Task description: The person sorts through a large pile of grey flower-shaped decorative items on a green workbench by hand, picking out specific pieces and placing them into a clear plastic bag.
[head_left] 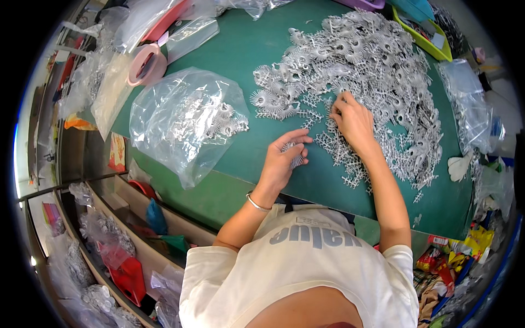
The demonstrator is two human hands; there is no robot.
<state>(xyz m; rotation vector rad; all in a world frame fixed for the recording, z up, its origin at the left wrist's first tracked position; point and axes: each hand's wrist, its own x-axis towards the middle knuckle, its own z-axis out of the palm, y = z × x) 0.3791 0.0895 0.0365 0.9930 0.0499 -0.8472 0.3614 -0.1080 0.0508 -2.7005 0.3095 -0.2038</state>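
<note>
A big heap of small white plastic parts (pixel 372 71), round comb-like discs and branched sprues, covers the right half of the green table (pixel 240 49). My right hand (pixel 353 123) rests on the near edge of the heap, fingers curled among the parts. My left hand (pixel 284 161) is just left of it, over bare green surface, fingers closed around a small round white part (pixel 295 156). A clear plastic bag (pixel 186 120) lies open to the left of my left hand, with several white discs inside near its mouth.
A roll of pink tape (pixel 146 64) and more clear bags (pixel 180 27) lie at the table's far left. A yellow tray (pixel 424 38) stands at the back right. More bags (pixel 470 104) sit at the right edge. Shelves with bagged parts (pixel 109 257) run below left.
</note>
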